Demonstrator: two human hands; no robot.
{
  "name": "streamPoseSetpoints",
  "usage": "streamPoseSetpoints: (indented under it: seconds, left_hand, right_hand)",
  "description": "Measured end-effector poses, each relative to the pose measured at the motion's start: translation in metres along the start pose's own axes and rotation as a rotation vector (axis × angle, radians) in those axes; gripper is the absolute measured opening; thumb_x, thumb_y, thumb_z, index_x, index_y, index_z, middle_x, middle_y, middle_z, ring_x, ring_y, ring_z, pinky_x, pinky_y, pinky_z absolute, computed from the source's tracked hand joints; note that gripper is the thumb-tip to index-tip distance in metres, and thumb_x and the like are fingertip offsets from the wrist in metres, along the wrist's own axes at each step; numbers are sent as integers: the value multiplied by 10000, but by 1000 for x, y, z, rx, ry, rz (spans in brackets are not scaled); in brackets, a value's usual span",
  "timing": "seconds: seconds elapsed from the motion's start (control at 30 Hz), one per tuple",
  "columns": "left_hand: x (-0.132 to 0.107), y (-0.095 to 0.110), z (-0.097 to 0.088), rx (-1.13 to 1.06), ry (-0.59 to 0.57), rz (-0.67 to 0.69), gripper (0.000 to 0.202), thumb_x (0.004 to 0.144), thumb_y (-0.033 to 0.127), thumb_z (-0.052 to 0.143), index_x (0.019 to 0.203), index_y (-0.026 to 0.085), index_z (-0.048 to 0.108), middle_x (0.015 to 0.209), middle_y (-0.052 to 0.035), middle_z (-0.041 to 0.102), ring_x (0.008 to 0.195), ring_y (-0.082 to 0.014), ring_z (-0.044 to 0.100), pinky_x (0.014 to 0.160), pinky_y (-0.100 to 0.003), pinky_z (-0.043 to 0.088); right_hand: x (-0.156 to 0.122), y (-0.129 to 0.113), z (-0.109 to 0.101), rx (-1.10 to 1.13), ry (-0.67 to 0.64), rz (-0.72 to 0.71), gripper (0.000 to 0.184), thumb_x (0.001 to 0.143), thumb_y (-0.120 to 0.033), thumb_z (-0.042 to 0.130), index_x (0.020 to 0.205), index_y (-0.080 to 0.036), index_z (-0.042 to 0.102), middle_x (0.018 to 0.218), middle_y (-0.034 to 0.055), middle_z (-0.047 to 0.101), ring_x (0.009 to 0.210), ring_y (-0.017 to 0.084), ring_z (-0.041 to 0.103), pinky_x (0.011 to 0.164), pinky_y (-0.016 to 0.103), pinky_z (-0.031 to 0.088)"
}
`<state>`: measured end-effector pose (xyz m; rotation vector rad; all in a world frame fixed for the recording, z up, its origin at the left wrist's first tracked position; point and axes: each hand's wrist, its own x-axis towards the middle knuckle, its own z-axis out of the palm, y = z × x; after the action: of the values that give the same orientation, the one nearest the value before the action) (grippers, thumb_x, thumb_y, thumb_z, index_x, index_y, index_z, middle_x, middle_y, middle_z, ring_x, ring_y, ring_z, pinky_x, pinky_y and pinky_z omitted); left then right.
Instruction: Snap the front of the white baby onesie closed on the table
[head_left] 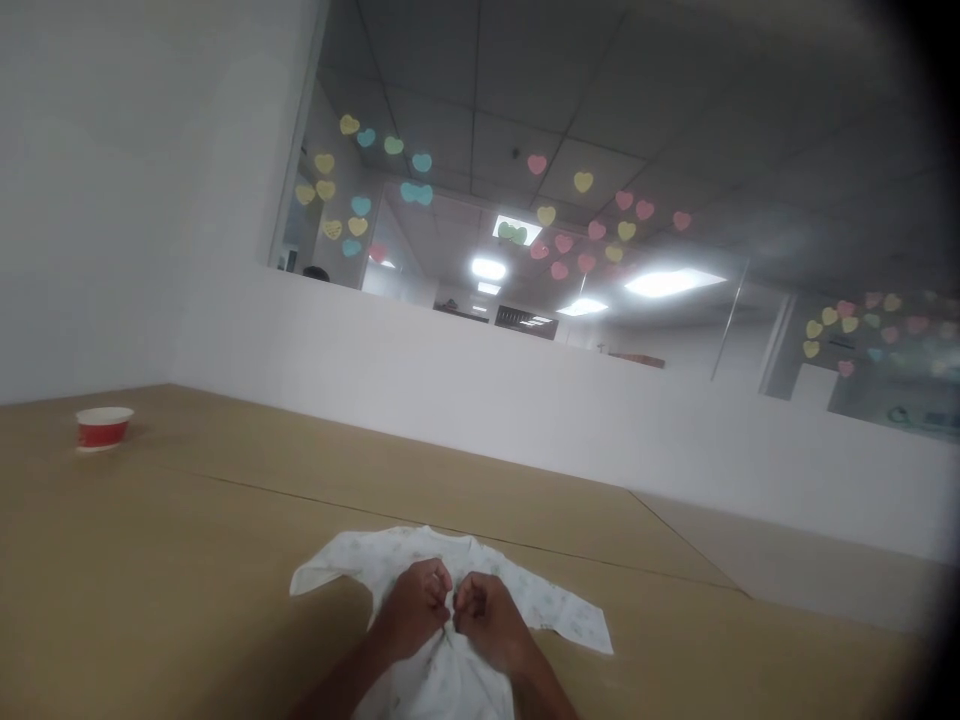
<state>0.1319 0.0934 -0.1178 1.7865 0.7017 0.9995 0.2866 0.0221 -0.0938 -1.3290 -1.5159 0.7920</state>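
A small white baby garment [360,565] with a faint green print lies spread on the brown table [187,560], its sleeves out to either side. My left hand [416,605] and my right hand [487,615] rest side by side on the garment's chest. Both have their fingers curled and pinched on the fabric near its front opening. The knuckles of the two hands almost touch. The lower part of the garment runs out of view under my forearms.
A red and white paper bowl [103,428] stands far left on the table. A low white wall [525,400] borders the table's far side, with glass panes above it carrying several coloured heart stickers [585,235].
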Motion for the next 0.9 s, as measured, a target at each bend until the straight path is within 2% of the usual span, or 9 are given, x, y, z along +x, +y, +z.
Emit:
streamPoseSetpoints:
  seconds: [0.13, 0.37, 0.63, 0.77, 0.9]
  left_hand:
    - [-1, 4, 1, 14, 32, 0, 255, 519, 123, 494, 766, 163, 544, 690, -6, 594, 680, -171, 586, 603, -246, 412]
    - [-6, 9, 1, 210, 75, 13, 240, 595, 91, 511, 813, 158, 584, 666, -1, 590, 679, -180, 590, 608, -257, 407]
    - [-6, 13, -1, 47, 30, -83, 314, 579, 93, 520, 873, 119, 626, 724, -39, 627, 721, -201, 628, 648, -278, 461]
    - [-6, 14, -2, -7, 2, -73, 353, 560, 85, 513, 896, 121, 614, 734, -34, 623, 715, -195, 626, 622, -264, 454]
    - [-4, 12, -1, 22, -1, -27, 297, 561, 73, 498, 834, 126, 600, 705, -27, 614, 700, -192, 614, 617, -262, 444]
  right_hand:
    - [2, 6, 1, 36, 7, 2, 158, 555, -164, 460, 708, -168, 498, 645, -29, 544, 597, 94, 460, 571, 221, 322]
    - [8, 21, 3, 154, 36, 12, 188, 559, -199, 513, 707, -198, 397, 625, -52, 471, 600, 86, 402, 573, 216, 295]
    - [5, 20, 7, 22, 93, -29, 166, 630, -141, 549, 732, -195, 430, 649, -40, 468, 618, 114, 463, 588, 225, 348]
    - [2, 11, 9, -58, 132, -21, 158, 631, -115, 527, 762, -184, 474, 674, -24, 513, 635, 130, 505, 612, 240, 381]
    - [-1, 2, 11, -121, 170, -26, 165, 587, -79, 490, 725, -167, 514, 686, -13, 538, 639, 125, 497, 605, 232, 375]
